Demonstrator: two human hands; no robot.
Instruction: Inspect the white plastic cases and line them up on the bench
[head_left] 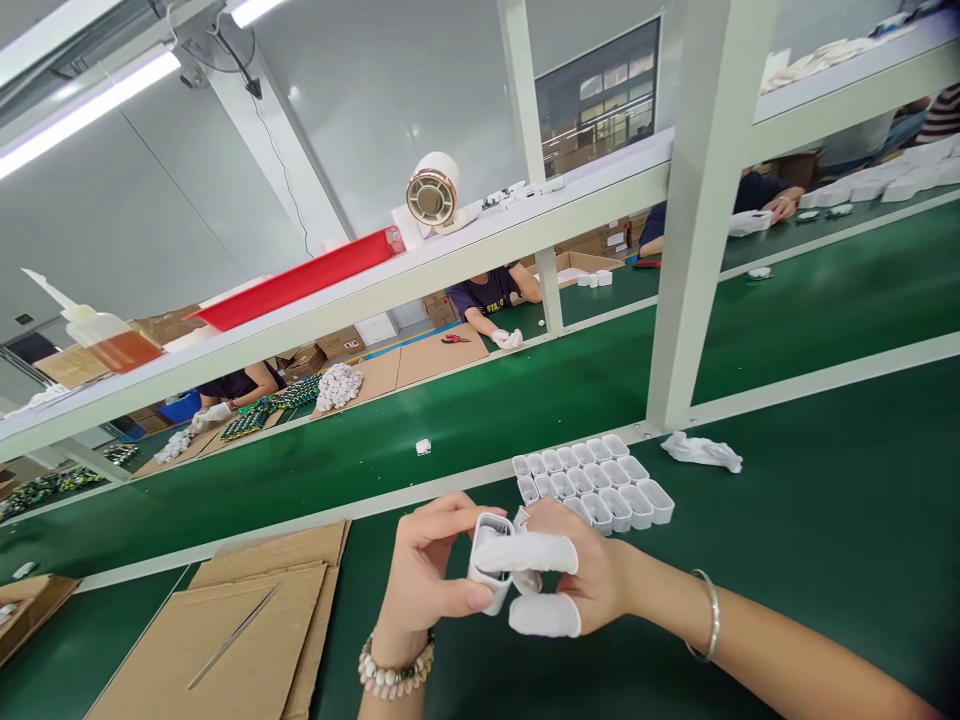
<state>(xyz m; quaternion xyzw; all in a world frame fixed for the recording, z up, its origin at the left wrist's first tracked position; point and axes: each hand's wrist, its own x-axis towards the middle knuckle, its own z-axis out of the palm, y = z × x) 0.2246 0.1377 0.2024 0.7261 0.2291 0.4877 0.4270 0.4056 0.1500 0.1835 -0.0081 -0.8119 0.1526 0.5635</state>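
My left hand [424, 575], with a beaded bracelet at its wrist, holds a small white plastic case [493, 597] between thumb and fingers, its open end facing me. My right hand [574, 570] wears white finger covers and a silver bangle. One covered fingertip reaches into the case opening; the other fingers are bent beside it, and whether they pinch anything is hidden. Just behind my right hand, rows of similar white open cases [634, 505] stand on the green table [810, 520].
Cardboard sheets [225, 640] with a thin metal rod [234, 637] lie at left. A white cloth [701, 452] rests near the shelf post [694, 220]. Beyond the green belt [360, 460], people work. The overhead shelf holds a red tray [300, 280] and a bottle [112, 340].
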